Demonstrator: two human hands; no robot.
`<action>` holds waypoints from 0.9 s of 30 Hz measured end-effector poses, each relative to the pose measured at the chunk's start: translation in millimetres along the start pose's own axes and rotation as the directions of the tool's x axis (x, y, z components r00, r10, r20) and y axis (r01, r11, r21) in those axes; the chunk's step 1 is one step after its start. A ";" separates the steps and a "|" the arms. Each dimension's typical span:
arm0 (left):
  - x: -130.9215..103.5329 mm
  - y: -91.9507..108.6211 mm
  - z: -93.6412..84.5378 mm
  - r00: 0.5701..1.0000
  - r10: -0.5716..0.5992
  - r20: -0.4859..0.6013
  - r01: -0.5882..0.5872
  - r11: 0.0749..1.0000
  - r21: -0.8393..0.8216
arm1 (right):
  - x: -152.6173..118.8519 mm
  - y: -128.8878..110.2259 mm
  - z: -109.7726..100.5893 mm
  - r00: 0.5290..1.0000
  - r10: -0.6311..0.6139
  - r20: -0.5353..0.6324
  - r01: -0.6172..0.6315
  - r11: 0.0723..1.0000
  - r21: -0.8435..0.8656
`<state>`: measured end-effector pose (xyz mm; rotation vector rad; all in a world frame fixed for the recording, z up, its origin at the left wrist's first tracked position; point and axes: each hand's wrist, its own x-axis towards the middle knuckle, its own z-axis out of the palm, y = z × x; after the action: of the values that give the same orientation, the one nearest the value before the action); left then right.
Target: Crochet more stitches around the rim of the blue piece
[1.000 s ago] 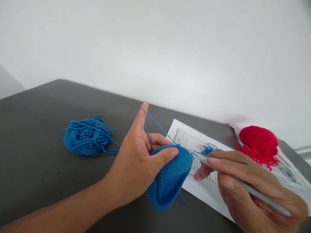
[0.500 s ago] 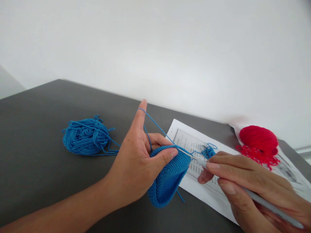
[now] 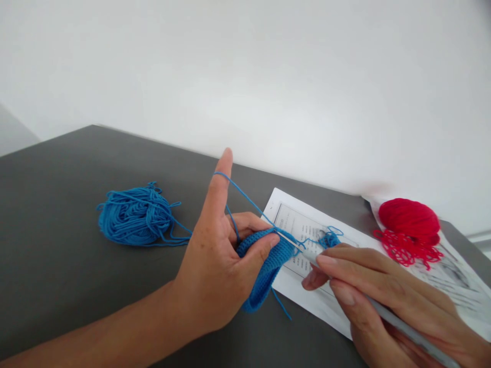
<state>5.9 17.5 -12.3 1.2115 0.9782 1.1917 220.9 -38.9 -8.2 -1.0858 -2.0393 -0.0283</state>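
Note:
My left hand (image 3: 220,255) pinches the upper edge of a blue crocheted piece (image 3: 264,276) between thumb and fingers. Its index finger points up, with a strand of blue yarn (image 3: 245,194) looped round it and running down to the work. Held like a pen in my right hand (image 3: 387,296) is a crochet hook (image 3: 402,327) with a grey handle. The hook's metal shaft reaches the top edge of the piece beside my left thumb; its tip is too small to make out. Part of the piece is hidden behind my left hand.
A blue yarn ball (image 3: 134,214) lies on the dark table (image 3: 76,286) at left, its strands leading to my left hand. Printed sheets (image 3: 282,199) lie at right, bearing a small blue yarn tangle (image 3: 330,237) and a red yarn ball (image 3: 408,220). Behind stands a white wall (image 3: 245,76).
The crocheted piece has tilted, so less of its near side shows. My right hand and the hook have shifted slightly left and closer to my left hand.

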 end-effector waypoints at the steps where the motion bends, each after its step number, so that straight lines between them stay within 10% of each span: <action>1: -0.4 0.0 0.5 1.000 0.005 -0.006 -0.005 1.000 0.004 | 1.0 -0.5 2.7 1.000 -0.003 0.008 0.003 1.000 0.002; 18: -5.3 0.2 3.2 0.979 -0.145 0.145 0.184 0.934 -0.308 | -6.3 -3.8 26.3 0.993 -0.033 -0.113 0.051 0.986 0.160; 27: 5.1 -1.4 -4.2 0.917 -0.303 0.260 0.393 0.798 -0.457 | -7.9 -6.6 6.0 0.975 -0.183 0.129 0.202 0.967 -0.152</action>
<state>2.7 23.2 -14.0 0.6633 0.6604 0.9407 214.8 -46.2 -15.3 -1.0035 -2.2728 -0.2434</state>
